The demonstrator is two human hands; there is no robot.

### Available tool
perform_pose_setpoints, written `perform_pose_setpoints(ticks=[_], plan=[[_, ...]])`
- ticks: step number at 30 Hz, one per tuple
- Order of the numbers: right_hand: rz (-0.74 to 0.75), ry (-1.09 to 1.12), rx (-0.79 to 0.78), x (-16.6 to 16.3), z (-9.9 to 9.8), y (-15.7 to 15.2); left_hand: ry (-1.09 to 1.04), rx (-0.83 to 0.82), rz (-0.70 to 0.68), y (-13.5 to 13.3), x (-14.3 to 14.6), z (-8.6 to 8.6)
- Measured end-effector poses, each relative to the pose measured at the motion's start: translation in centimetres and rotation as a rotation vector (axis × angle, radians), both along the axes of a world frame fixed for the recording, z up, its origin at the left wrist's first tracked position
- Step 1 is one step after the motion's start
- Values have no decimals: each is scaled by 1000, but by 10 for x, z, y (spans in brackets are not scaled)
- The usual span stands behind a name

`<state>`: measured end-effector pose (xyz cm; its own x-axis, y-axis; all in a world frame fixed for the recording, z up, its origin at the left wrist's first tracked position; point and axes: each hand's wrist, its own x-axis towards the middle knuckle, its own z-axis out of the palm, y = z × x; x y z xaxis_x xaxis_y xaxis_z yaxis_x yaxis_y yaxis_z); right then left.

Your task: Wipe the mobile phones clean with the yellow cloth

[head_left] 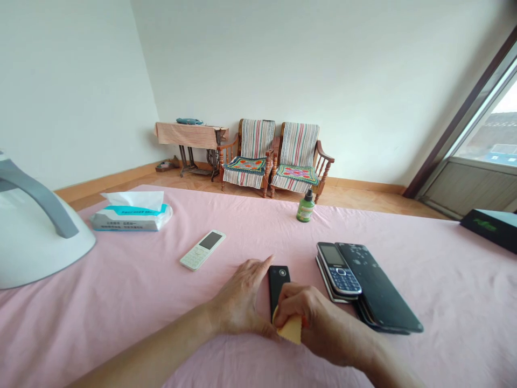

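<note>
A black mobile phone [278, 280] lies on the pink cloth right in front of me, its camera side facing up. My right hand [313, 318] is closed on a small yellow cloth [291, 328] and presses it against the phone's lower part, which is partly hidden. At the phone's left edge is my left hand [246, 296], open, with its fingers stretched forward and its thumb by the phone's near end. Beyond it to the left rests a white keypad phone [203, 250].
To the right, a dark keypad phone [340, 269] sits on a stack beside a large black phone [379, 285]. A green spray bottle [306, 207] stands farther back. On the left are a tissue pack [131, 215] and white kettle [44, 231]. A black box [490, 229] lies far right.
</note>
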<state>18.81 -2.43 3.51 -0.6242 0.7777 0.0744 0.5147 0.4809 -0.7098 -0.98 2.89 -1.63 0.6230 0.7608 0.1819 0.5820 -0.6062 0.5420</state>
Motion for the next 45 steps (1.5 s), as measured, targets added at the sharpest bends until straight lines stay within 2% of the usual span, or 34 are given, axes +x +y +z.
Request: perform_pose_setpoints(ticks=[7,13,18,21,25,31,34,37,42,45], plan=[[-14,-44,-58,13,0,1,27,-20,-5,-2,-1,4],[-48,65,48,-8,-5,-2,-20,41,-38,0,1,2],[-85,0,-20,6,0,1,35,-19,7,-3,0,6],[-127,19,10,5,-5,2,43,-26,6,-3,0,7],[-78,90,73,-8,-12,3,32,-5,-6,-2,1,5],[-125,11,13,6,-4,5,48,-28,2,-3,-1,6],[-125,29,54,4,-8,6,32,-28,0,-4,-1,7],[-108,109,113,-5,-19,15,21,-20,-5,-4,0,7],[-280,127,249,-10,-32,34,9,-22,-26,-4,0,9],[-294,106,264,-8,-30,30,24,-34,-16,-4,-1,9]])
